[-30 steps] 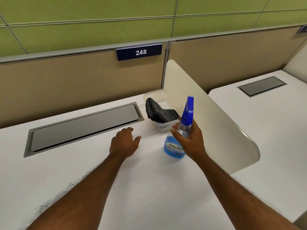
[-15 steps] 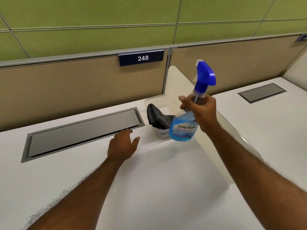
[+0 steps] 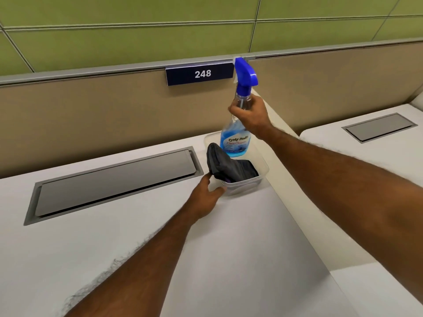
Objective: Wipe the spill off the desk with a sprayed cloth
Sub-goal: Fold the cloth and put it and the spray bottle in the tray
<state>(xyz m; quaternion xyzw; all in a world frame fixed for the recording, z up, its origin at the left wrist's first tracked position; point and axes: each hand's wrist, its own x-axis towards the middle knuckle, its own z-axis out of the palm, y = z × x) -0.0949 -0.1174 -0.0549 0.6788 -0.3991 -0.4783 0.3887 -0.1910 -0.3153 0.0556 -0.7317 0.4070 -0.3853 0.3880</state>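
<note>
My right hand (image 3: 250,115) grips the neck of a clear spray bottle (image 3: 235,140) with blue liquid and a blue trigger head, held upright in the air above a clear plastic container (image 3: 263,172). A dark grey cloth (image 3: 226,165) lies bunched in that container, draped over its left rim. My left hand (image 3: 206,197) rests on the white desk (image 3: 229,259) at the container's near-left corner, thumb and forefinger apart on either side of the cloth's lower tip. No spill shows on the desk.
A grey recessed cable hatch (image 3: 114,181) lies left of the container. A cream divider panel (image 3: 304,225) runs along the desk's right side, under my right arm. A partition with plate 248 (image 3: 201,74) stands behind. The neighbouring desk (image 3: 332,143) is to the right.
My right hand lifted the bottle off the desk and carried it back over the container. My left hand slid forward and right from the hatch edge to the container's corner.
</note>
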